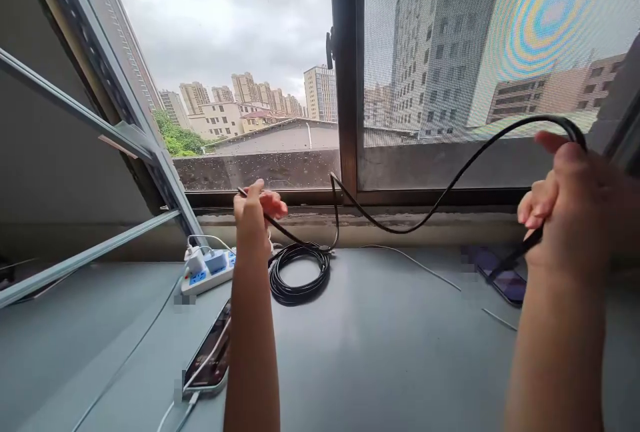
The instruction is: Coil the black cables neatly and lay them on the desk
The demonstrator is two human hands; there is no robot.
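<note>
A long black cable [421, 220] runs in a loose, sagging curve between my two hands. On the left, above the table, my left hand [255, 204] pinches one stretch of it between thumb and finger. My right hand [563, 192], raised higher at the far right, is closed round another part; the cable arches over it and a dark end hangs out below the fist. Several turns of the same black cable lie as a round coil [300, 300] on the table, just right of my left forearm.
A white power strip [213, 279] with plugs stands behind my left forearm. Two phones, one charging [207, 359] and one dark [505, 282], lie on the grey table [390, 352]. A metal shelf frame [165, 179] rises at left; a window [350, 85] closes off the back.
</note>
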